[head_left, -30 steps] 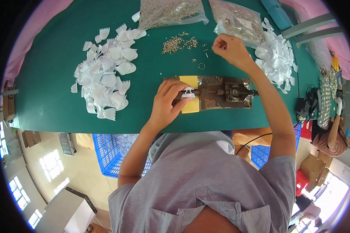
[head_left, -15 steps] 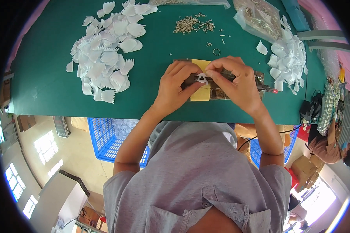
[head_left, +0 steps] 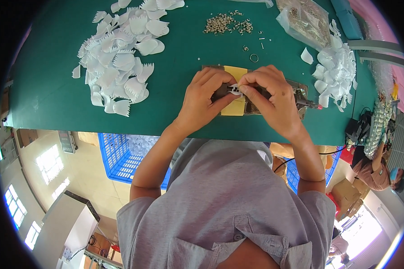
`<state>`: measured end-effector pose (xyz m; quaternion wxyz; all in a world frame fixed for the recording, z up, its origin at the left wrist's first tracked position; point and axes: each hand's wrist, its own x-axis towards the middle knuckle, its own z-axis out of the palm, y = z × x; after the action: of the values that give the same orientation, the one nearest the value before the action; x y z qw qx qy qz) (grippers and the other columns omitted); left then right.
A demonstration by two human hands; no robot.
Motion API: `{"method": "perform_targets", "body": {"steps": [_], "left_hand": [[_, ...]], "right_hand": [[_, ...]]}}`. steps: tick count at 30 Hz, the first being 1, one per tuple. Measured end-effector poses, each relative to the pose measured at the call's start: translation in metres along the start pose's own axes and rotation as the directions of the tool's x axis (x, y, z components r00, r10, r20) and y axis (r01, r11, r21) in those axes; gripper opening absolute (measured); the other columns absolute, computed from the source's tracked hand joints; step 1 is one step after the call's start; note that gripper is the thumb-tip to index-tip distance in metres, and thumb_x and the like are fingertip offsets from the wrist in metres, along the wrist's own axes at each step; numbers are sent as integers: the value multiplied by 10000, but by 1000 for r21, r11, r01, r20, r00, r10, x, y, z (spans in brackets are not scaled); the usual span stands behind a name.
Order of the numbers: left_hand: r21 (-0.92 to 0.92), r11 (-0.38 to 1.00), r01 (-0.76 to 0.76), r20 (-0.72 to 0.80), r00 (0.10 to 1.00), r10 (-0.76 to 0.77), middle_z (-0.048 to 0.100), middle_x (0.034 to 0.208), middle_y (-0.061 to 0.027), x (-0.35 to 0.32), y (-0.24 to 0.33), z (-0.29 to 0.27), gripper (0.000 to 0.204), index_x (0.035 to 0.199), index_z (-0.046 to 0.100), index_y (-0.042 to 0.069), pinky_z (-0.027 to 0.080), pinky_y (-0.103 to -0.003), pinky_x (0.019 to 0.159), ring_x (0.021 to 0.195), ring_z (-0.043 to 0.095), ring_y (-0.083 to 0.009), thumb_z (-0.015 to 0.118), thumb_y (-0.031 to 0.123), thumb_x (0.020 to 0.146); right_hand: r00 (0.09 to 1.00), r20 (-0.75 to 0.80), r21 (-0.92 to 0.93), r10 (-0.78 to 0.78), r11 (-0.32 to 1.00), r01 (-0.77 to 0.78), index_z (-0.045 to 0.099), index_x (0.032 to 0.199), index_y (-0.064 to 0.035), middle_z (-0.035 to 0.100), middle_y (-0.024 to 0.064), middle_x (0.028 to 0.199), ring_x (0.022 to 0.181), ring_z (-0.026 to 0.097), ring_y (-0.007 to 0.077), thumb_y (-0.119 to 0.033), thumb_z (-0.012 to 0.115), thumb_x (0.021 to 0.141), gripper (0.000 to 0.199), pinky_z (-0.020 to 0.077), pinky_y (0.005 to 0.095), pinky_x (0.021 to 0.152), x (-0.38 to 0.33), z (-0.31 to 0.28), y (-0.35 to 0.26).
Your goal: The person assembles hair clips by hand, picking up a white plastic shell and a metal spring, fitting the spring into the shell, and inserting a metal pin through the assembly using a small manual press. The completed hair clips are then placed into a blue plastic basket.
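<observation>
Between my fingertips is a small white toothed plastic claw clip [head_left: 234,89], partly hidden by the fingers. My left hand [head_left: 206,95] pinches it from the left with thumb and forefinger. From the right, my right hand [head_left: 270,95] closes thumb and forefinger on its other side. Both hands are over a dark metal fixture [head_left: 297,89] with a yellow band [head_left: 233,108] across it. A red-tipped rod [head_left: 310,104] sticks out at the fixture's right end.
Loose white toothed clip halves [head_left: 116,67] lie heaped on the left of the green table [head_left: 179,58]; another white heap [head_left: 336,71] is at right. Small metal springs [head_left: 222,23] and a metal ring [head_left: 254,58] lie beyond my hands, near a clear bag [head_left: 303,22]. A co-worker [head_left: 377,172] is far right.
The whole view has shifted slightly. Both hands keep their pinch, and the white clip parts between the fingertips look turned and closer together.
</observation>
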<state>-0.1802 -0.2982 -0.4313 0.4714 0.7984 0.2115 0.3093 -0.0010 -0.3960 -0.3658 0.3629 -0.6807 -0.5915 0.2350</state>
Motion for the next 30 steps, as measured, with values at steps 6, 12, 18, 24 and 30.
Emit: {"method": "perform_targets", "body": {"steps": [6,12,18,24,30], "left_hand": [[22,1000,-16,0,1000,16,664,1085,-75,0,-1,0,323,1092,677,50,529,-370,828,990,641,-268,835,-12,817],[5,1000,17,8,1000,-17,660,1091,-87,-2,-1,0,338,1114,678,44,539,-358,810,983,649,-257,820,-35,818],[-35,999,39,2,999,-39,673,1067,-82,-1,-2,1,333,1094,675,45,518,-380,837,994,641,-278,825,12,800],[9,1000,-29,-28,999,29,685,1033,-73,0,-3,1,334,1078,677,52,511,-384,844,981,638,-290,839,21,789],[-27,998,60,-30,998,-60,673,1154,-76,-6,-2,5,447,1185,656,52,546,-364,862,1014,654,-246,854,-19,790]], "right_hand": [[996,10,-103,-92,990,93,697,935,-93,672,44,860,857,599,261,-91,731,912,41,456,384,818,4,4,0],[991,12,-163,-130,978,130,697,924,-91,673,50,855,807,623,280,-52,735,868,78,485,391,732,3,9,-3],[969,-129,-239,-210,955,175,706,906,-92,678,36,820,745,651,270,-33,771,811,129,489,391,709,-3,18,-3],[983,-177,-90,-46,995,30,715,937,-74,698,48,860,782,664,259,-32,776,847,117,501,381,720,-11,21,-6],[978,-208,-68,-19,998,5,733,961,-59,708,81,891,819,659,279,-52,765,885,82,525,392,757,-4,15,-3]]}}
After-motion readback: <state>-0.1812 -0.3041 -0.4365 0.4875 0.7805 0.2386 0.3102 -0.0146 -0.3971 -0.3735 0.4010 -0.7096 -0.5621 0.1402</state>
